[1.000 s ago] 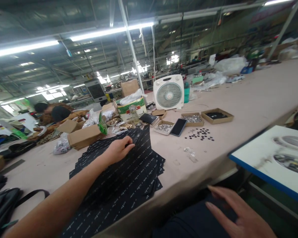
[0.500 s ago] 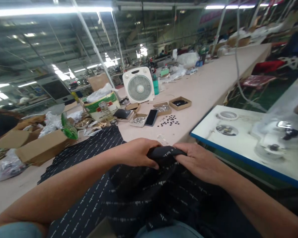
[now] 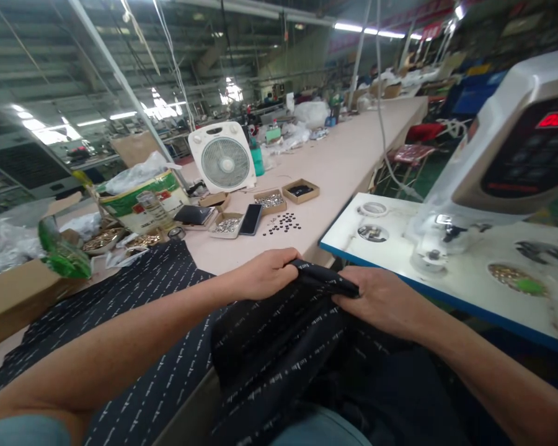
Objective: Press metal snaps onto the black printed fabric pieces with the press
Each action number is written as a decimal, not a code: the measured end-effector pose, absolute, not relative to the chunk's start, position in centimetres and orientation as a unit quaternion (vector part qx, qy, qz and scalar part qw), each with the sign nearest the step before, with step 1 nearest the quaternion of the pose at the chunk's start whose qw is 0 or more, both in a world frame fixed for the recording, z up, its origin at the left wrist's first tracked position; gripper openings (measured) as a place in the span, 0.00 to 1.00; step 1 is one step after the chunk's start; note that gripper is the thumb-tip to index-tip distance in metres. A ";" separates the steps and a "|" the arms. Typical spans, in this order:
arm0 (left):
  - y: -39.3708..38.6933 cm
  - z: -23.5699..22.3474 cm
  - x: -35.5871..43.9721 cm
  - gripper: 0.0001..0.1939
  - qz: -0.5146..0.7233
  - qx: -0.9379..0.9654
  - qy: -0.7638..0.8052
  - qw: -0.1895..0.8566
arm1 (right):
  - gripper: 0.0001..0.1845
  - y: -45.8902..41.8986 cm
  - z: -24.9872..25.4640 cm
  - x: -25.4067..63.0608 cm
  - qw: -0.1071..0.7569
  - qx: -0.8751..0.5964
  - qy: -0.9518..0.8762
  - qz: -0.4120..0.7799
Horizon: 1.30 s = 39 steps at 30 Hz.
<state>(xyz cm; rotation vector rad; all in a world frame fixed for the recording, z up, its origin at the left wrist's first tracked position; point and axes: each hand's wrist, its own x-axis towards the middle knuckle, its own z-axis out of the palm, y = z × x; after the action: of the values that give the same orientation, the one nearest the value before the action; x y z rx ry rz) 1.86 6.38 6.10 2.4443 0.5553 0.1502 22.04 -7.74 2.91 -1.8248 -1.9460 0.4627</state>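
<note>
A black fabric piece with small white lettering hangs off the table edge onto my lap. My left hand is closed on its upper edge. My right hand grips the same edge just to the right, fingers curled over the cloth. More of the same printed black fabric lies stacked flat on the pink table to the left. A white machine table with a blue edge stands to the right of my hands.
A white box fan stands at the back. Small cardboard trays of metal snaps, a phone and loose black buttons lie ahead. Cardboard boxes sit left. A machine with a red display rises at right.
My left hand pulled a fabric piece off the stack toward my lap, and my right hand rose from my leg to grip it. The view swung right toward the machine.
</note>
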 end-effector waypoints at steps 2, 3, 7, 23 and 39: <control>6.1 6.3 2.3 0.15 0.053 0.935 0.217 0.275 | 0.09 -7.8 2.7 22.8 0.244 -0.655 -0.693 0.176; 6.1 6.4 2.5 0.20 0.051 0.942 0.218 0.251 | 0.09 -7.9 2.8 23.1 0.257 -0.651 -0.687 0.196; 6.9 6.2 3.3 0.26 0.004 0.967 0.208 0.145 | 0.11 -8.0 3.0 23.9 0.284 -0.662 -0.641 0.263; 7.3 4.2 6.7 0.06 -0.008 0.921 0.109 0.374 | 0.07 -7.8 2.6 22.7 0.267 -0.673 -0.671 0.163; 6.2 0.1 7.1 0.09 0.029 0.829 0.176 0.529 | 0.04 -8.3 2.3 23.8 0.168 -0.713 -0.657 0.177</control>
<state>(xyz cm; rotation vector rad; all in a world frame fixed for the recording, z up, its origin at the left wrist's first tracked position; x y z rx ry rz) 7.08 6.22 0.09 1.9806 0.4211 0.0702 23.82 -8.34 2.26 -2.0288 -1.8707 0.5026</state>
